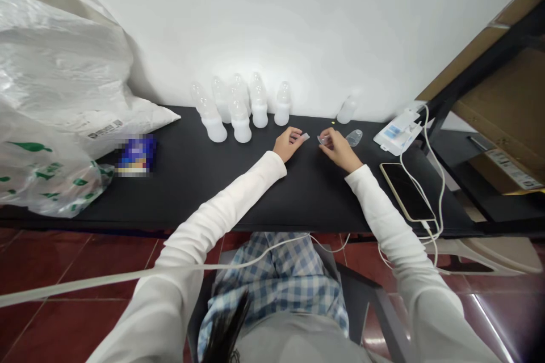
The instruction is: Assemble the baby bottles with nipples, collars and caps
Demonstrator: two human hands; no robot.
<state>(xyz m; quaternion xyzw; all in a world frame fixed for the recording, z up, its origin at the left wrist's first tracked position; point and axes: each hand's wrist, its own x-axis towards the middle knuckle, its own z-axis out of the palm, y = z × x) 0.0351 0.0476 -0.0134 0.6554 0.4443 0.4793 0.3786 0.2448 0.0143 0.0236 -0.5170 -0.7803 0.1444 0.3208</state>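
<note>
Both my hands rest on the black table [238, 193] near its far edge. My left hand [288, 144] is closed in a pinch on a small flat whitish piece [305, 136]. My right hand [338, 149] is closed round a small clear plastic part [323, 139]. The two pieces sit a few centimetres apart. A clear cap-like part [354, 137] lies on the table just right of my right hand. Several white translucent bottles [240, 108] stand in a group against the wall behind my left hand, and one more bottle [347, 109] stands alone to the right.
Big plastic bags [55, 102] fill the table's left end, with a blue packet [137, 154] beside them. A phone [406, 190] on a white cable lies at the right, behind it a white box [398, 131]. Shelving with cardboard boxes [498, 119] stands at the far right.
</note>
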